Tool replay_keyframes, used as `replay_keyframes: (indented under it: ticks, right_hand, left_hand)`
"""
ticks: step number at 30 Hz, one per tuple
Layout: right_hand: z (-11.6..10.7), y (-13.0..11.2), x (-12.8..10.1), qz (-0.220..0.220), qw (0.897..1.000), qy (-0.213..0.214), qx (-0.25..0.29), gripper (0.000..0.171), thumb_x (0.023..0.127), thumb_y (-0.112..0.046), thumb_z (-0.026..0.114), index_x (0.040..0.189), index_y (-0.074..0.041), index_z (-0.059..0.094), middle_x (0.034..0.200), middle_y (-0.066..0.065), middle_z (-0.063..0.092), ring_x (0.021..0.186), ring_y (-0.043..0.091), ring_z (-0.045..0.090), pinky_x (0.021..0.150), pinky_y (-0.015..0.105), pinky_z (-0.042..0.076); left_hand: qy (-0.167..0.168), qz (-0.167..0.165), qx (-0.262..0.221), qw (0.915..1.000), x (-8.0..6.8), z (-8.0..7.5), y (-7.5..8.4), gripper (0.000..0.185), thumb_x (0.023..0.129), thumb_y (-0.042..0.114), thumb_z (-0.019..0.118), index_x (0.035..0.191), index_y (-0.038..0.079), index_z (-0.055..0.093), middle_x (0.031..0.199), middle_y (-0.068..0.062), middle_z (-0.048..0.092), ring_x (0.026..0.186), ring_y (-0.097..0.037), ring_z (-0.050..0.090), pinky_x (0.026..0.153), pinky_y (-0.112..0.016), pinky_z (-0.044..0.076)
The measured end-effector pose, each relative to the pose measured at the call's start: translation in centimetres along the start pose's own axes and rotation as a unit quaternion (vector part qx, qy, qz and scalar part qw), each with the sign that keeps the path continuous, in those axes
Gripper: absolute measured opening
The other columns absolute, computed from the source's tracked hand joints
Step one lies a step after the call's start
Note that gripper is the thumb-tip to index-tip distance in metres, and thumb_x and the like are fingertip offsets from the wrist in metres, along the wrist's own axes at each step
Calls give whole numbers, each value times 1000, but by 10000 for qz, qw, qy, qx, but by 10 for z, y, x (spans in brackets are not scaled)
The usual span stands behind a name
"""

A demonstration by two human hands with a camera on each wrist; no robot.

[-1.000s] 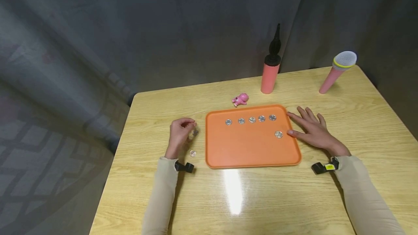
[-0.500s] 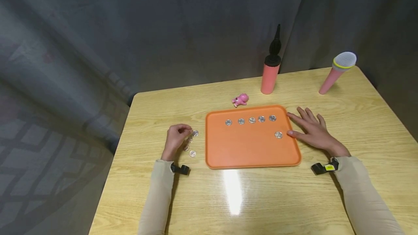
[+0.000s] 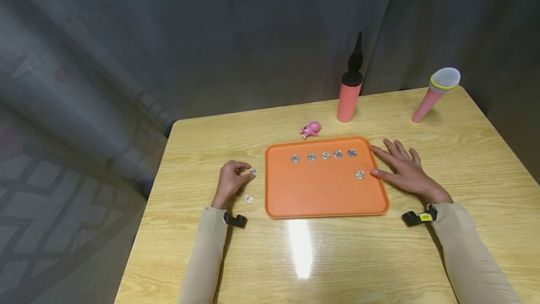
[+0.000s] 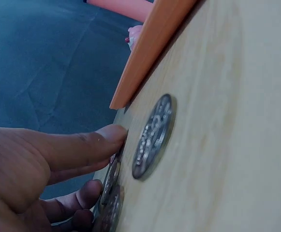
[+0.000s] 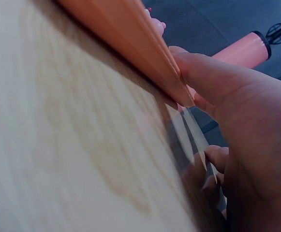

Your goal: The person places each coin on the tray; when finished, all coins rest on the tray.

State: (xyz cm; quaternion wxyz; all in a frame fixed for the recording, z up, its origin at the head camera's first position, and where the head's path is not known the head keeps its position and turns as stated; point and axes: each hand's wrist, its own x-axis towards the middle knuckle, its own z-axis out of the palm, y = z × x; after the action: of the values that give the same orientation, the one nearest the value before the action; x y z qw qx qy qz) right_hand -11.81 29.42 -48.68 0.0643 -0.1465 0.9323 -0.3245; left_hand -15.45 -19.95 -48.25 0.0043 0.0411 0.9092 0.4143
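Beside the orange tray (image 3: pixel 320 196), my left hand (image 3: pixel 229 182) pinches a silver coin (image 3: pixel 252 171) between thumb and index finger, at table level. Another coin (image 3: pixel 249 199) lies nearer me, seen large in the left wrist view as a patterned coin (image 4: pixel 154 137). More coins are partly hidden under that hand, one coin (image 4: pixel 112 180) by the curled fingers. My right hand (image 3: pixel 402 170) rests with spread fingers at the tray's right rim, thumb and index touching it. On the tray, several coins form a row along the far side; a single coin (image 3: pixel 360 175) sits near the right thumb.
A small pink figurine (image 3: pixel 311 129) lies behind the tray. Farther back stand a pink balloon pump (image 3: pixel 349 100) with a black top and a pink toy microphone (image 3: pixel 436 90). A dark curtain (image 3: pixel 270 36) hangs behind the wooden table (image 3: pixel 337 257).
My left hand first drew back left and toward me, uncovering coins, then came slightly right, its thumb and index finger closing on the farthest loose coin. My right hand has stayed still.
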Motion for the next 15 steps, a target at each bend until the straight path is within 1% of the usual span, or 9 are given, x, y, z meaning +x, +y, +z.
replay_keyframes:
  ticks: [5, 10, 12, 15]
  right_hand:
    - [1, 1, 0, 2, 10000, 12, 10, 73, 97, -38, 62, 159, -18, 28, 167, 27, 6, 154, 50, -8, 114, 72, -14]
    - [1, 1, 0, 7, 10000, 8, 24, 74, 96, -38, 62, 159, -18, 28, 167, 27, 6, 154, 50, -8, 114, 72, -15]
    - [1, 2, 1, 11, 10000, 10, 14, 74, 96, -38, 62, 159, -19, 28, 167, 26, 5, 154, 49, -8, 114, 72, -15]
    - [1, 3, 1, -15, 10000, 19, 12, 74, 96, -38, 62, 159, -19, 28, 167, 27, 5, 154, 49, -8, 114, 72, -14]
  left_hand:
    - [-49, -77, -98, 9999, 0, 0, 1, 16, 81, 7, 81, 95, 1, 78, 88, -15, 61, 74, -17, 55, 64, -23, 44]
    - [-119, -177, -196, 9996, 0, 1, 1, 13, 84, 6, 79, 95, 0, 78, 88, -15, 58, 62, -13, 56, 55, -20, 45]
    - [-126, -172, -179, 9996, 1, 2, 1, 13, 84, 5, 78, 95, 0, 77, 88, -14, 58, 59, -13, 56, 55, -21, 45]
    - [-119, -146, -16, 9998, 2, 3, 1, 12, 84, 6, 79, 95, 0, 77, 86, -13, 59, 63, -14, 54, 58, -23, 45]
